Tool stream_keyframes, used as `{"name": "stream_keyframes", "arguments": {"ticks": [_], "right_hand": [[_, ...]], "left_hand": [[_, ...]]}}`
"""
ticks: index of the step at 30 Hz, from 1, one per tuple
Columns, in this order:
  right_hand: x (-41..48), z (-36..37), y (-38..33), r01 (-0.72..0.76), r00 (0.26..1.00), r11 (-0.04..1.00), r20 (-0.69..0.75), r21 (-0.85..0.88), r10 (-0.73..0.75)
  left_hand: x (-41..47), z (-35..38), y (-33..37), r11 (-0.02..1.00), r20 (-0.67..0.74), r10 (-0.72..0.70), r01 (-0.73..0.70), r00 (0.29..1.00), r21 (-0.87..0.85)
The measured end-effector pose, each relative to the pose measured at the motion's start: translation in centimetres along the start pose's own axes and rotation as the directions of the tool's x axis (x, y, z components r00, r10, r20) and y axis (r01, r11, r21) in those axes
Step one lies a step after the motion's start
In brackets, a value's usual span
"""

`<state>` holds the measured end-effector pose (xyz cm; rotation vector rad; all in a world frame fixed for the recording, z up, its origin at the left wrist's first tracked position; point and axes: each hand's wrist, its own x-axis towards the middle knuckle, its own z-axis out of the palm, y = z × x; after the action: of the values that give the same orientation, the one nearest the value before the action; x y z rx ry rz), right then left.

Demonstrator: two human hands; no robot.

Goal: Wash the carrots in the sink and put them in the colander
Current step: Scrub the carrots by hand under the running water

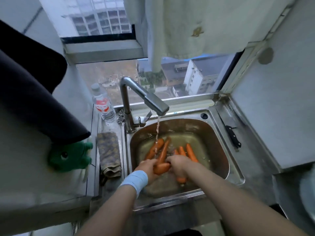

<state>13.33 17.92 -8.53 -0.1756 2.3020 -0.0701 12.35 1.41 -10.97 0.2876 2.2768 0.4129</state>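
Observation:
Several orange carrots lie in shallow water in the steel sink. Water runs from the tap onto one carrot at the left. My left hand, with a pale blue band on its wrist, grips the thick end of a long carrot. My right hand is curled over the same carrot from the right and covers another carrot, whose end shows below it. More carrots lie to the right. No colander is clearly in view.
A black-handled knife lies on the sink's right ledge. A water bottle, a patterned cloth and a green sponge sit on the left. A pale rounded object shows at the right edge. Window behind the tap.

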Motion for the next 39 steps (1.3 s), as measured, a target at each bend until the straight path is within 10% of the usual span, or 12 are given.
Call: {"name": "stream_keyframes", "arguments": {"ticks": [12, 14, 17, 19, 28, 39], "right_hand": [[-4.5, -4.7, 0.1, -0.057, 0.874, 0.907, -0.419, 0.418, 0.248], [-4.6, -5.1, -1.2, -0.028, 0.874, 0.754, -0.349, 0.656, 0.337], [-4.3, -6.3, -3.4, -0.003, 0.939, 0.266, -0.089, 0.964, 0.332], [-3.4, -6.7, -4.7, -0.035, 0.969, -0.004, 0.035, 0.999, 0.244], [-2.5, -9.2, -6.1, -0.118, 0.964, -0.213, 0.163, 0.970, 0.211], [-2.4, -10.4, -5.2, -0.039, 0.973, -0.281, 0.100, 0.959, 0.206]], "left_hand": [[-4.7, -7.1, 2.8, 0.887, 0.007, -0.120, 0.111, 0.993, -0.448], [-5.1, -8.1, 3.2, 0.690, 0.071, -0.175, 0.174, 0.982, -0.703], [-5.5, -9.1, 3.5, 0.290, 0.174, -0.168, 0.217, 0.970, -0.932], [-5.7, -9.6, 3.7, 0.205, 0.188, -0.133, 0.212, 0.973, -0.955], [-4.0, -10.8, 4.4, 0.148, 0.173, -0.111, 0.189, 0.979, -0.971], [-4.2, -12.8, 5.2, 0.393, 0.198, -0.060, 0.205, 0.978, -0.896]]}}
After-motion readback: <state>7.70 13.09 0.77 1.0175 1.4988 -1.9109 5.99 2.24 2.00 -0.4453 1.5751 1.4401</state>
